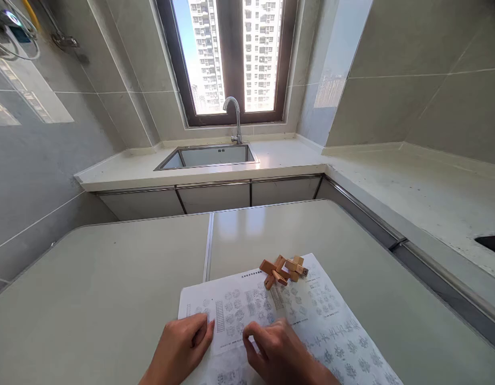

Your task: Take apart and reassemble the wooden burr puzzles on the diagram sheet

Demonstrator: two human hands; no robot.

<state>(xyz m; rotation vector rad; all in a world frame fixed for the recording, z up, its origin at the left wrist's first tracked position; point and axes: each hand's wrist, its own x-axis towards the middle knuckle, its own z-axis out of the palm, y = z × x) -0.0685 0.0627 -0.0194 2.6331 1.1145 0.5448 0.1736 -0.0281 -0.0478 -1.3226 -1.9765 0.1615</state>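
Note:
A large printed sheet (231,291) covered in small assembly diagrams lies on the table in front of me. My left hand (185,339) rests at the sheet's left edge, its fingers curled into a loose fist with the thumb alongside. Over the middle of the sheet is my right hand (276,347), also closed, with the index finger bent toward the thumb and nothing visible between them. Beyond it, near the sheet's far edge, sit wooden puzzle blocks (276,271) joined in a cluster. Beside them on the right is a second, lighter wooden cluster (296,267). Neither hand touches the wood.
The pale table (111,283) has a seam (208,246) running across it. Past its far edge stands a white counter (287,155) with a sink (215,155) and a faucet (237,120) under a window. The counter continues along the right, with a dark cutout (492,244).

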